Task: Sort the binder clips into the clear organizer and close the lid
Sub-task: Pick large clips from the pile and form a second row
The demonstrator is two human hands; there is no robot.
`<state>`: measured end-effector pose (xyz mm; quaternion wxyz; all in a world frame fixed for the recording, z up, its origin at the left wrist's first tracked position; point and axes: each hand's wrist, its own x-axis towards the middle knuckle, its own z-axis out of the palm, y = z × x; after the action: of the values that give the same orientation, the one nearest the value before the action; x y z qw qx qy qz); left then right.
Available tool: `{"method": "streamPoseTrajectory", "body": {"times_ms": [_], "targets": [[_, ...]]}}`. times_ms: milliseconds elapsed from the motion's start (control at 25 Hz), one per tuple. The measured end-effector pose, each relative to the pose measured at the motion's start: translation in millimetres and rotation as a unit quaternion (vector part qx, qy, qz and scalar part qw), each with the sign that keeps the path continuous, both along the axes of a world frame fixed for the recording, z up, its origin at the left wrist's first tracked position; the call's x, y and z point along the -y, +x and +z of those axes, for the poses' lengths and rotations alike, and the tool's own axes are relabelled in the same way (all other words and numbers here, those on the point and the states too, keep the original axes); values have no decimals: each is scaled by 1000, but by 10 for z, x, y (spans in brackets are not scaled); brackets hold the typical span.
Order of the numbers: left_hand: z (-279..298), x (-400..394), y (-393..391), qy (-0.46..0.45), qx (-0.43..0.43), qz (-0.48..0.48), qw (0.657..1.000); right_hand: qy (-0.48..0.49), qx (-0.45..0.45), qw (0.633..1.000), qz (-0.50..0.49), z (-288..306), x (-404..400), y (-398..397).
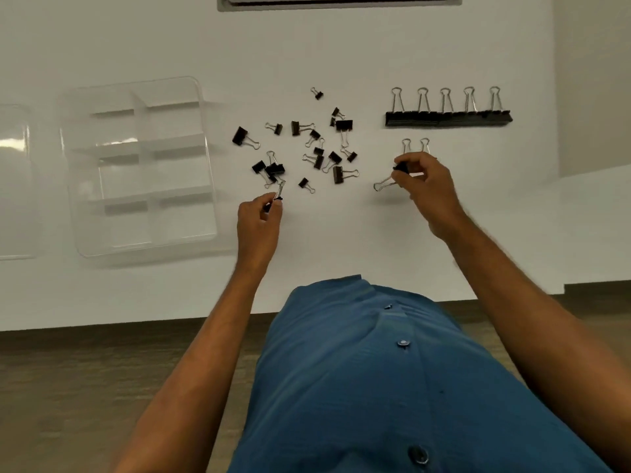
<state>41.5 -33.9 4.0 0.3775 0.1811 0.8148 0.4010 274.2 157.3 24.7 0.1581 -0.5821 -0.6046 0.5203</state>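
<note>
A clear organizer with several empty compartments lies on the white table at left. Its clear lid lies flat beside it at the far left edge. Several small and medium black binder clips are scattered mid-table. A row of large black binder clips is lined up at the right, and two more wire handles show just behind my right hand. My left hand pinches a black binder clip below the pile. My right hand grips a medium binder clip whose handles point left.
The table's front edge runs just below my forearms, with wood-look floor beneath. A second white surface adjoins at the right. A grey-framed panel sits at the far edge of the table.
</note>
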Motion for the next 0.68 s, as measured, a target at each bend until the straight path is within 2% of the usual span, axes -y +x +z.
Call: {"method": "streamPoseTrajectory", "body": {"times_ms": [160,280,400,520,680], "targets": [[165,-183,252,22,144,68,987,-80,-40,988,-125,0,-63,518],[193,-412,466,70,273,108,953,-108,-85,962,-234,3,-163,763],[284,-709,712,90,343,101,930,-115,-91,945,-291,1,-288,933],[318,-1030,998,97,332,48,937,-117,-86,940,-309,-90,-377,1112],[370,-1584,1415,84,188,-53,977,-129,-113,931,-321,-179,-558,1264]]}}
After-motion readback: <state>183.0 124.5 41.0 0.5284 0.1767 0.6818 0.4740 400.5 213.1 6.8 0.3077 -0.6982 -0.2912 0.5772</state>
